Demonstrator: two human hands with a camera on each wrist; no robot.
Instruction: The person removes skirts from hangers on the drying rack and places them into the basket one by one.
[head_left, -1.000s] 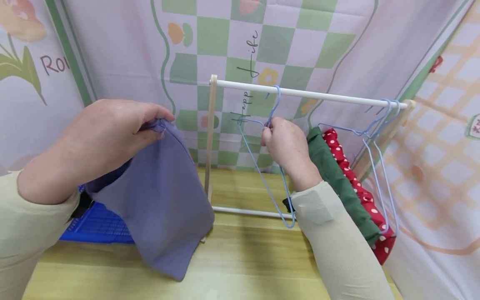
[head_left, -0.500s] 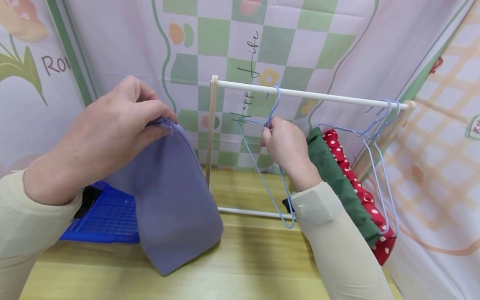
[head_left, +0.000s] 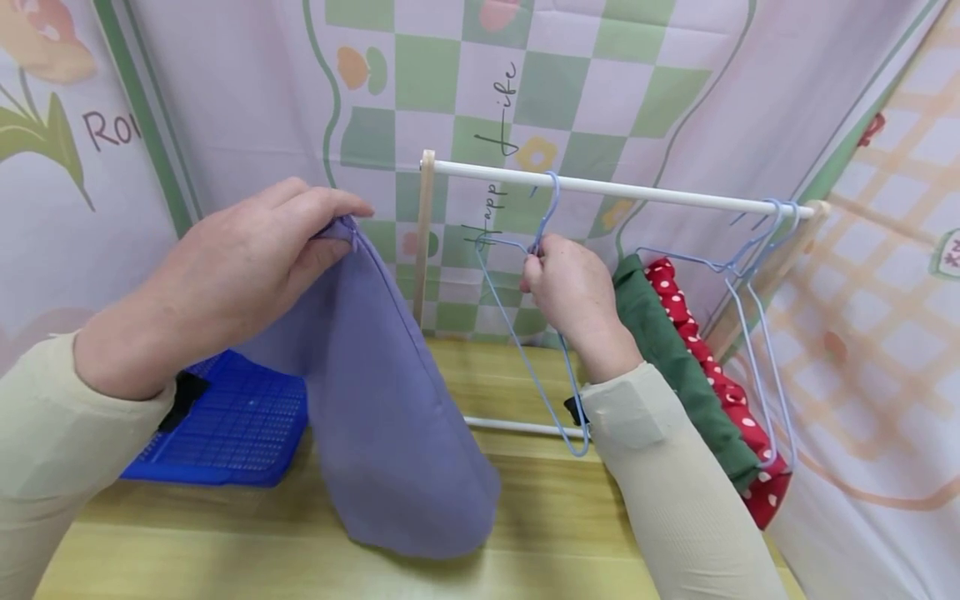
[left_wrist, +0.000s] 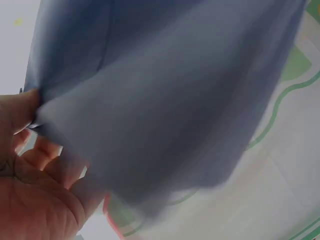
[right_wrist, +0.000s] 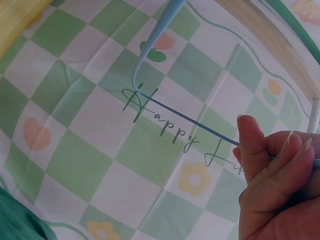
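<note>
My left hand pinches the upper edge of a purple cloth between thumb and fingers. The cloth hangs down close over the table, and a seam runs along its right side. In the left wrist view the cloth fills most of the picture, its edge held at the thumb. My right hand grips a blue wire hanger just below its hook, which is over the white rod of a small rack. The right wrist view shows the fingers curled round the hanger's neck.
Farther right on the rod, blue hangers carry a green cloth and a red polka-dot cloth. A blue plastic basket lies under my left forearm on the wooden table. Printed curtains stand behind and beside the rack.
My left hand has moved a little right and up with the purple cloth, whose lower end has swung right, uncovering more of the basket. The right hand and its hanger stay put.
</note>
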